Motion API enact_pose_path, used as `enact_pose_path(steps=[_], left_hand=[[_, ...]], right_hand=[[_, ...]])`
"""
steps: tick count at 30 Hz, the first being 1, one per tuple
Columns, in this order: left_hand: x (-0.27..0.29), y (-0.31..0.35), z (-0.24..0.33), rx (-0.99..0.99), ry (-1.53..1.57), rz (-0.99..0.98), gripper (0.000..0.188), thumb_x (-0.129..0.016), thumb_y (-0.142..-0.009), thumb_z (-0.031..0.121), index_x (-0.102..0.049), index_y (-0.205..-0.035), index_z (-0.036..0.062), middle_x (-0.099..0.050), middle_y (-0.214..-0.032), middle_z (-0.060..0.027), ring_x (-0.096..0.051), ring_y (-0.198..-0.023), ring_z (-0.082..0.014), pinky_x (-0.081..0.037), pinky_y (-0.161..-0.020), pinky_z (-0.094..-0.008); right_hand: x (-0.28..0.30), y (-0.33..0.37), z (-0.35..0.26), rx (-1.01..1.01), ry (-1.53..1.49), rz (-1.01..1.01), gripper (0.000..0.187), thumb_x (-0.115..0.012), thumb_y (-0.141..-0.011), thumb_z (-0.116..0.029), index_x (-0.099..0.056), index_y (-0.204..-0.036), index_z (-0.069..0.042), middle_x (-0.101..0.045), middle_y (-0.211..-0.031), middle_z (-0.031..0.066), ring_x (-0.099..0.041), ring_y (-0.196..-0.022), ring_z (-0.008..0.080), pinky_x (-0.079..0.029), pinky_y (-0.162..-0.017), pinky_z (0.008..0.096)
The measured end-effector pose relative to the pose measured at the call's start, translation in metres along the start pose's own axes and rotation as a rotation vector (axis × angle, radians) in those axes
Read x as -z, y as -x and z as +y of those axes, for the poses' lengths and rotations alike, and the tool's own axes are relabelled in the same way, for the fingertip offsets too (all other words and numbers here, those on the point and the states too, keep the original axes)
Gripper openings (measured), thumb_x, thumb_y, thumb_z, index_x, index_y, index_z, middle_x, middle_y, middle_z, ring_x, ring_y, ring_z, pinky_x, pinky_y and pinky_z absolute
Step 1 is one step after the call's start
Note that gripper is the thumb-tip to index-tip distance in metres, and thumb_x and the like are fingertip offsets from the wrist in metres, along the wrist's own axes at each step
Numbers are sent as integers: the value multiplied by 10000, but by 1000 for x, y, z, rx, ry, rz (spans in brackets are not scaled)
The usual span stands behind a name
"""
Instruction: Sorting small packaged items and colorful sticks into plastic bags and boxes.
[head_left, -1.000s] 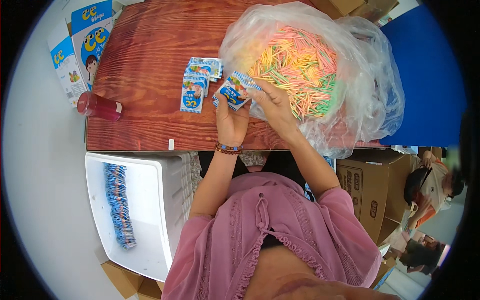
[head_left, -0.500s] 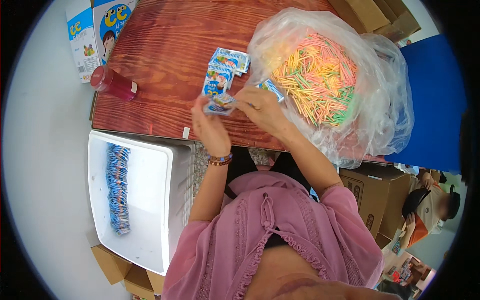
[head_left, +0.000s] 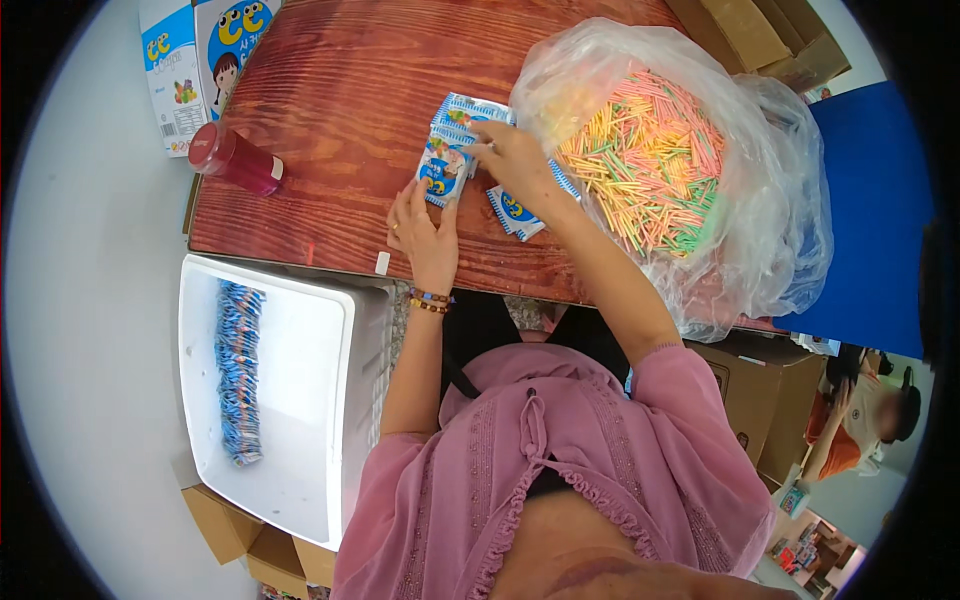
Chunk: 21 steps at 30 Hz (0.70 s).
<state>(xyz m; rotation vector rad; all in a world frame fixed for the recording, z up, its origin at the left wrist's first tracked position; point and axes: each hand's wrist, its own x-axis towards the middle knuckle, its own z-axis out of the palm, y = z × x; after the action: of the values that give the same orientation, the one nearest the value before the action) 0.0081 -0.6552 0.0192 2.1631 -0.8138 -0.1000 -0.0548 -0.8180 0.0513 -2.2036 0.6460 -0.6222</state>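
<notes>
Small blue and white candy packets [head_left: 440, 180] lie in an overlapping pile on the red-brown wooden table. At the pile's near end rests my left hand [head_left: 428, 235], its fingers stretched along the packet's lower edge and its thumb apart. My right hand [head_left: 522, 170] reaches over the pile from the right, pinching the upper edge of the top packet with thumb and fingertips. Beside my right wrist lie a few more packets [head_left: 515, 213], partly covered by the forearm. Farther right, a large clear plastic bag [head_left: 600, 60] stands open around many thin pastel candy sticks [head_left: 645, 165].
A white plastic bin [head_left: 300, 400] at the left holds a long row of packets [head_left: 240, 375]. A jar of pink-red contents [head_left: 240, 163] lies near the table's left edge, by printed boxes [head_left: 172, 80]. Cardboard boxes [head_left: 745, 40] and a blue surface [head_left: 865, 200] are at right; another person [head_left: 855, 425] stands beyond.
The packet held between both hands has left them, and packets now lie beside my right wrist. My right hand has moved up onto the pile; my left has settled at its near end.
</notes>
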Motion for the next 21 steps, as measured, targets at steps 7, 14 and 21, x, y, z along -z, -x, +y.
enact_pose_path(steps=[7, 14, 21], left_hand=[[-8, 3, 25, -94, 27, 6, 516, -723, -793, 271, -539, -1240, 91, -497, -1247, -133, -385, -1215, -339, -267, -989, -512], [-42, -1, 40, -189, -25, -68, 302, -753, -741, 299, -597, -912, 105, -562, -953, -78, -464, -1058, -298, -286, -859, -464], [-41, -3, 40, -449, -40, 56, 183, -726, -769, 187, -584, -844, 99, -562, -844, -56, -486, -970, -288, -280, -835, -452]], right_hand=[[76, 54, 16, -124, 318, 85, 303, -685, -816, -223, -642, -1065, -55, -655, -933, 119, -651, -791, 252, -512, -708, 329], [69, 68, 39, -75, 336, 89, 355, -712, -784, -229, -626, -1080, -53, -633, -999, 94, -631, -902, 248, -512, -760, 333], [76, 63, 48, 127, 318, 221, 217, -698, -799, -130, -650, -990, -41, -632, -930, 66, -608, -817, 185, -473, -716, 288]])
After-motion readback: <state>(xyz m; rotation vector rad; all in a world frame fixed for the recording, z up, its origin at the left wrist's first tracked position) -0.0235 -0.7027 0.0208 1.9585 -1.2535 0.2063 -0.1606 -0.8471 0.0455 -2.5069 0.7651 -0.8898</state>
